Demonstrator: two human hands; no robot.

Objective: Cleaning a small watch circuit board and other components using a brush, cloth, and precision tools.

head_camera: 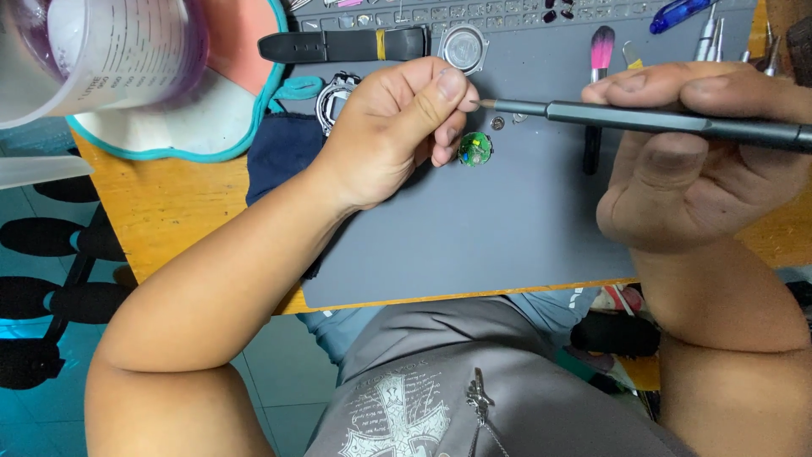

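Note:
My right hand [689, 161] grips a slim grey precision screwdriver [643, 118] that lies level, its tip pointing left. My left hand [397, 127] is curled over the grey work mat [507, 228], thumb and fingers pinched together right at the screwdriver's tip; whether something tiny sits between them I cannot tell. Just below the fingers lies a small round green watch movement [474, 149]. A tiny round metal part [497, 123] rests beside it on the mat.
A black watch strap [338, 44], a round watch case [463, 48] and a second case [334, 97] lie at the mat's far edge. A pink-tipped brush [597, 68], a blue pen [677, 13], metal tools [710, 38], a measuring cup [101, 51] and a dark cloth [283, 148] surround them.

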